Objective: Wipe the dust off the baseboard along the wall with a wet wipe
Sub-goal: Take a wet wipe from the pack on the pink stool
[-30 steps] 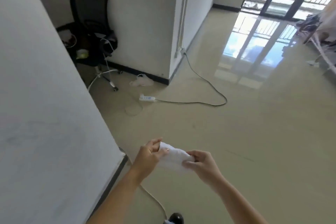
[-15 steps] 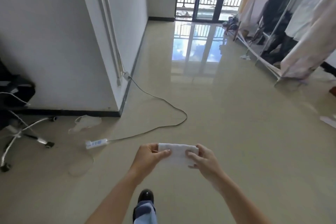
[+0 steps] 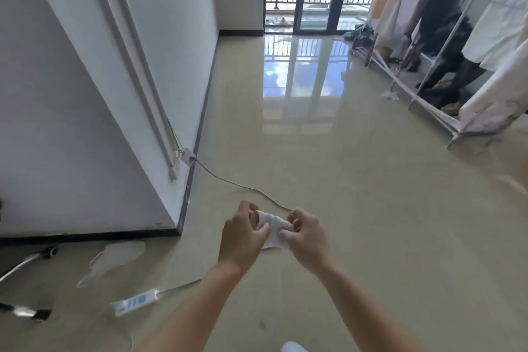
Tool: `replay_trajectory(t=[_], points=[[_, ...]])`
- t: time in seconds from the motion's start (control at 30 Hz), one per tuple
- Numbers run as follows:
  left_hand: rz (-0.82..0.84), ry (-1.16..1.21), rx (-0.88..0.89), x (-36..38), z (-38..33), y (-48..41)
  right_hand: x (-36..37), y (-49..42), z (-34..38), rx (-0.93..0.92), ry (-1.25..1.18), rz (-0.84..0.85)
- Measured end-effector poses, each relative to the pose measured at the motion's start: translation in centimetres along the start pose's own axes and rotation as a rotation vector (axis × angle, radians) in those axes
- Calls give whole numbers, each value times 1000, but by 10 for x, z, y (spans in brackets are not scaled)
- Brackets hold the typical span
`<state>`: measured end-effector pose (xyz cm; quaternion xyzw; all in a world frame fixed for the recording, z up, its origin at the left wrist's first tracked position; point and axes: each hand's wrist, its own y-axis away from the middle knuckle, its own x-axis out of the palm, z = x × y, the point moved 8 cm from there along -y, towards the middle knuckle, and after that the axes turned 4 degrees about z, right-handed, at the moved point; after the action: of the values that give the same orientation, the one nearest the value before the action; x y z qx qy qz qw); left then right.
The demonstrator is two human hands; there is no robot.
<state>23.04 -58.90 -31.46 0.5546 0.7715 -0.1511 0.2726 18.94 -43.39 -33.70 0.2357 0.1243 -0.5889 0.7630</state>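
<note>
A white wet wipe (image 3: pixel 273 226) is bunched and folded between both hands, held above the floor at centre. My left hand (image 3: pixel 243 237) pinches its left end and my right hand (image 3: pixel 307 237) pinches its right end. A dark baseboard (image 3: pixel 85 236) runs along the foot of the white wall at left, turns the corner, and continues as the baseboard (image 3: pixel 201 123) toward the balcony door. Both hands are apart from it, to the right of the corner.
A white power strip (image 3: pixel 134 301) lies on the beige tiled floor at lower left, its grey cable (image 3: pixel 245 188) curving to a wall socket (image 3: pixel 187 156). Chair legs (image 3: pixel 25 263) sit far left. A clothes rack (image 3: pixel 445 71) with hanging garments stands at right.
The view has swung right from the chair corner toward the balcony door. The wipe, held flat and stretched half a second ago, is now scrunched together between my hands.
</note>
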Motion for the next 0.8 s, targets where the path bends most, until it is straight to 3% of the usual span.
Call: replay_trajectory(t=[0.13,0.27,0.37,0.5,0.63,0.8], points=[[71,224,-112,20,6,-95,3,-100,10,44,-23,26],[87,661,-328,45,21,-190,5,-205,7,167,-264,112],[75,760,-360,51,15,-250,11,-276,11,264,-426,230],[34,747,-417,50,29,-320,38,-358,24,398,-602,381],[17,501,-414,38,53,-378,86,-425,38,494,-622,510],[106,196,-315,25,86,-457,131,-506,43,601,-544,432]])
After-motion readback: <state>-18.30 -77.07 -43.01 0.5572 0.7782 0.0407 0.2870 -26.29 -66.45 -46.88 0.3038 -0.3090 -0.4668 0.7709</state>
